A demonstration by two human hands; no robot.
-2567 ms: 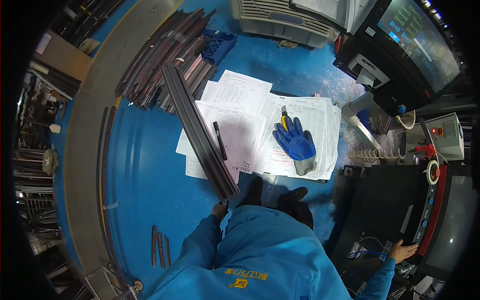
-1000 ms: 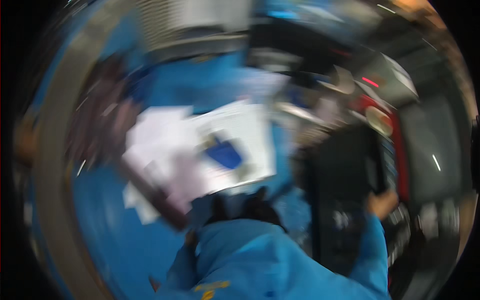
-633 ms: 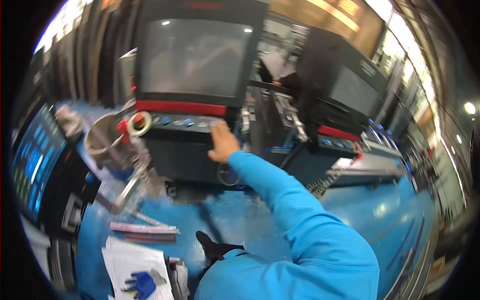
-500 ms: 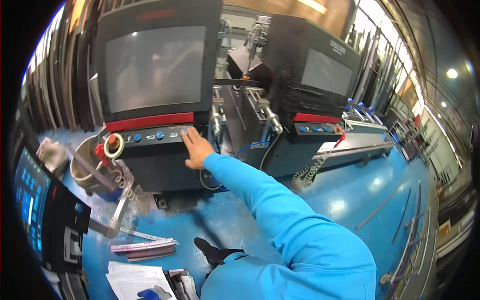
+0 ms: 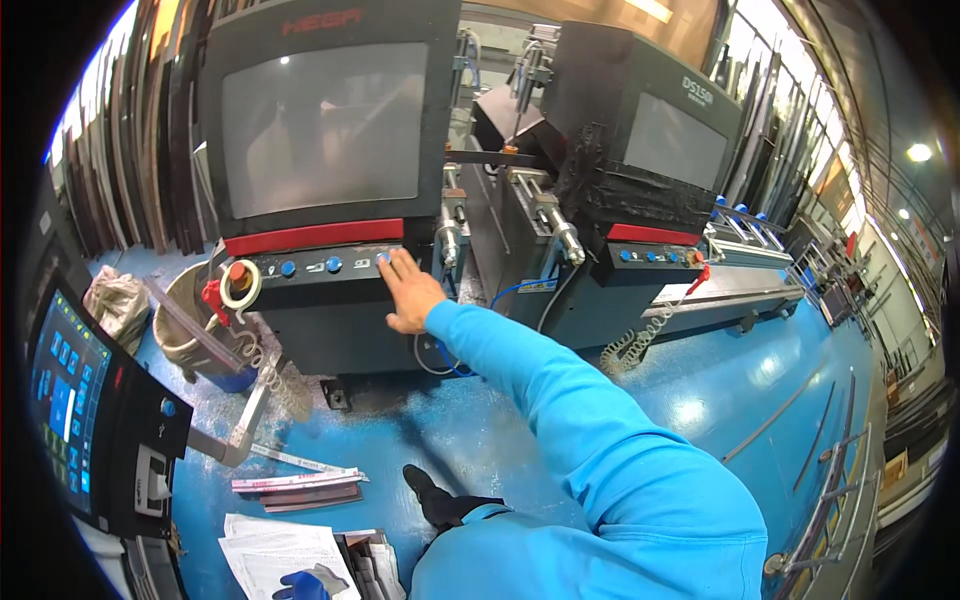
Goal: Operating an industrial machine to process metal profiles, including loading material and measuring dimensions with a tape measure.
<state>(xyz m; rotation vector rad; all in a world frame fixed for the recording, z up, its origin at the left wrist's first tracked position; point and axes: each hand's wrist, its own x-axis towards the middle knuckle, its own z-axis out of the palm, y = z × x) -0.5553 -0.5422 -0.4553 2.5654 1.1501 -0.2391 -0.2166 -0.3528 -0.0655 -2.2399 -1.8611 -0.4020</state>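
My right hand [image 5: 412,292] reaches out bare from a blue sleeve to the control strip [image 5: 305,270] under the left machine head [image 5: 325,130]. Its fingers are stretched out, with the fingertips on a blue button at the strip's right end. Nothing is held in it. Two more blue buttons [image 5: 334,265] and a red emergency stop button [image 5: 238,273] with a pale ring sit further left on the strip. My left hand does not show. At the bottom edge a blue and grey glove [image 5: 305,583] lies on white papers [image 5: 272,555]; no arm is visible at it.
The right machine head [image 5: 640,120] stands beyond metal clamps [image 5: 565,235]. At left are a touch screen panel [image 5: 68,390] and a bucket [image 5: 190,345] of offcuts. Strips [image 5: 300,482] lie on the blue floor by my foot. A red air gun [image 5: 212,300] hangs on a coiled hose.
The whole view has shifted slightly, putting the machine a little further right in the picture. My right hand remains at the same button.
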